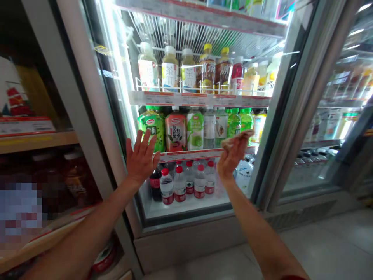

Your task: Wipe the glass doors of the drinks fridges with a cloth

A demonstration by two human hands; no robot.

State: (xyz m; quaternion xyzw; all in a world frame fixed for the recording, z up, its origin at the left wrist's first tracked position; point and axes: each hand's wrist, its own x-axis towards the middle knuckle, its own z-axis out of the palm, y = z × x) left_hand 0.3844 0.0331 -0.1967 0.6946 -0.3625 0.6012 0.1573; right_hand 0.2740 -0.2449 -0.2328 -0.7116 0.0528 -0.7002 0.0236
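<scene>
"What fills most of the view?"

"The fridge (175, 252), lit inside, with metal frame edges slanting up both sides. Whether glass stands between it and the hands, I can't tell."

"What flanks it?"

"A second fridge (303, 213) on its right, and a rack (40, 142) close against its left frame. The floor (329, 241) runs along its foot and opens out at its right."

"And the edges inside?"

"The upper rail (201, 99) and the lower rail (188, 156) cross the fridge's middle. At its bottom, a pale strip of deck (186, 210) shows ahead of the bottles, bordered by the dark sill."

"Where are the hands?"

"Both up in front of the fridge, well apart, with its middle showing between them. The left hand (141, 157) is before its left part, overlapping the end of the lower rail; fingers straight and spread, holding nothing. Contact I can't judge. The right hand (231, 161) is before its right part, fingers closed on a cloth."

"What stands in that gap?"

"In the fridge's middle, a red jug (176, 132); a green jug (150, 124) left of it, partly behind the left fingers. Lower down, water bottles (180, 186), caps near the lower rail."

"And the cloth (237, 140)?"

"In front of the fridge's right part, atop the right hand, folded and jutting rightward past the fingers. It's blurred, so the material is uncertain."
</scene>
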